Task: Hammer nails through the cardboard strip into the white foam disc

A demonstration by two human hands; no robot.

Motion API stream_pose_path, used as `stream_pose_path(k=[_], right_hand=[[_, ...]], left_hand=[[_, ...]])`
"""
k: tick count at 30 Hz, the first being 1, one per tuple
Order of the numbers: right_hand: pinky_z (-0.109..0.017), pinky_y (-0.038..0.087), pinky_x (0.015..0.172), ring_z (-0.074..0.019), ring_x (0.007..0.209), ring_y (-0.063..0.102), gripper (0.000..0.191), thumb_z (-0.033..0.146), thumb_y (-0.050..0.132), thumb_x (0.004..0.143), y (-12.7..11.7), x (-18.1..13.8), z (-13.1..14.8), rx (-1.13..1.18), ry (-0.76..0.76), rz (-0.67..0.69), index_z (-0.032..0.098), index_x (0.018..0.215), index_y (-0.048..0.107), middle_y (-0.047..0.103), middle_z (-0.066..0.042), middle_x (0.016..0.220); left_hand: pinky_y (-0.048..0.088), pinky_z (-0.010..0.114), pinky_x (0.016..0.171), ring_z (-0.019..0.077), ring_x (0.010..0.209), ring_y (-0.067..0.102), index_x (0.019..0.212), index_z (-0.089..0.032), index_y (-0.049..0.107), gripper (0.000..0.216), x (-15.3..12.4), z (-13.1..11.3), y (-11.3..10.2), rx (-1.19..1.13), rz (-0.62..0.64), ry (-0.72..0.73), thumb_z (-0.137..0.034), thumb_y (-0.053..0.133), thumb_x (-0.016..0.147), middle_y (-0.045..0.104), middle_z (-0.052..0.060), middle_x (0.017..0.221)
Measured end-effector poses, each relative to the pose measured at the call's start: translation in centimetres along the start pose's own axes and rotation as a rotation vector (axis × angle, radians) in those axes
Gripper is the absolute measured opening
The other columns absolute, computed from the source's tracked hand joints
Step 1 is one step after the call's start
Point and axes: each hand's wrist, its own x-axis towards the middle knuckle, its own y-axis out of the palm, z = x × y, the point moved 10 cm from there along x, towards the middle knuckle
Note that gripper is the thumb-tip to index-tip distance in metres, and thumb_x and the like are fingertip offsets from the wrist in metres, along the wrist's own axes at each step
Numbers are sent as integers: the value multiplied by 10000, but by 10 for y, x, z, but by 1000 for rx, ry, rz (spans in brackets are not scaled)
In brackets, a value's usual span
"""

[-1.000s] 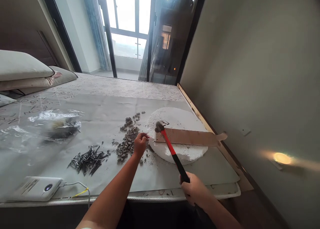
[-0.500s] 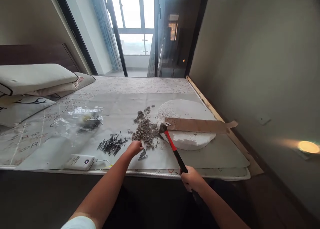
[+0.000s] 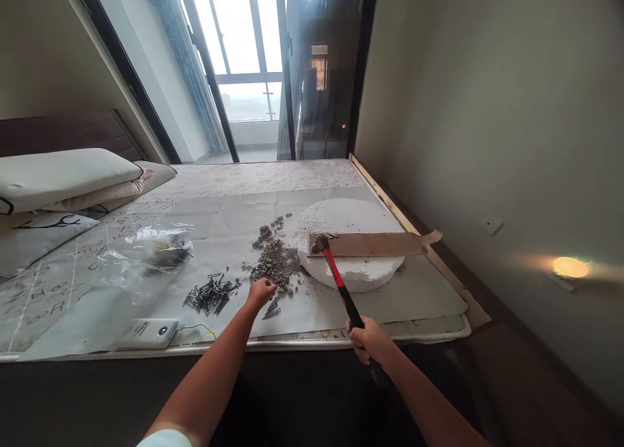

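My right hand (image 3: 369, 343) is closed round the black grip of a red-handled hammer (image 3: 337, 279). The hammer's head rests at the left end of a brown board (image 3: 373, 243). That board lies across a round white foam disc (image 3: 348, 249). My left hand (image 3: 260, 292) has its fingers curled and hovers just above a small bunch of nails (image 3: 272, 310), beside a heap of grey rubble (image 3: 275, 265). Whether its fingers hold a nail is hidden.
A larger pile of dark nails (image 3: 209, 293) lies left of my left hand. A crumpled clear plastic bag (image 3: 156, 249) sits further left. A white power bank (image 3: 150, 333) with a cable lies at the mattress edge. Pillows (image 3: 63, 180) are stacked at the far left. A wall runs along the right.
My left hand has drawn back from the rubble heap toward the near edge, and a small bunch of nails now lies under it. The hammer head stays near the board's left end.
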Motion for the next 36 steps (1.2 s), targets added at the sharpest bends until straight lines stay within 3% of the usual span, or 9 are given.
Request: stream_pose_path(k=[3,6,10,12,15,19,24,36], right_hand=[[-190,194,254,-54,239,250,175,263,410,491,-6,0,3,43,-21,-8,217,655,371,274,137,336],[-180,196,260,-44,253,243,196,273,416,489,-9,1,5,86,-4,-14,215,672,372,295,137,352],[-170,179,277,-41,255,240,242,297,427,494,-13,7,4,117,32,-22,218,714,369,276,148,365],[-167,164,281,-41,251,234,248,300,427,499,-19,12,2,128,28,-56,220,726,366,260,152,368],[-166,162,279,-40,256,229,237,289,431,517,-24,18,0,143,12,-73,219,734,367,268,149,381],[-169,154,277,-34,254,215,214,286,443,550,-28,20,1,154,30,-56,220,738,365,259,150,390],[-178,196,279,-41,261,240,198,277,442,585,-28,22,2,160,49,12,221,753,355,276,149,400],[-183,148,267,-56,221,201,243,302,415,542,-32,28,-18,64,118,-42,225,762,348,227,158,336]], left_hand=[[417,213,486,100,489,534,706,-154,519,150,0,-22,-7,-509,-2,42,-298,554,722,575,-2,566],[451,226,515,81,491,524,761,-140,550,314,2,-55,-8,-1025,43,80,-330,716,574,569,-17,590],[475,249,596,84,542,530,840,-117,621,421,13,-107,-5,-1227,83,167,-364,750,524,567,-11,601],[467,251,601,95,557,528,816,-115,645,393,23,-128,-5,-1201,53,237,-399,719,555,568,-3,599],[420,231,562,103,563,511,670,-132,653,299,36,-151,-10,-976,-95,374,-427,654,621,568,7,607],[364,214,559,106,587,495,558,-149,625,293,45,-163,-12,-664,-250,477,-409,592,690,552,4,600],[331,211,536,98,547,453,539,-147,589,350,52,-161,-6,-619,-246,474,-439,548,727,515,-6,573],[302,211,529,96,538,418,532,-156,578,362,54,-164,2,-575,-219,475,-456,534,730,494,-17,539]])
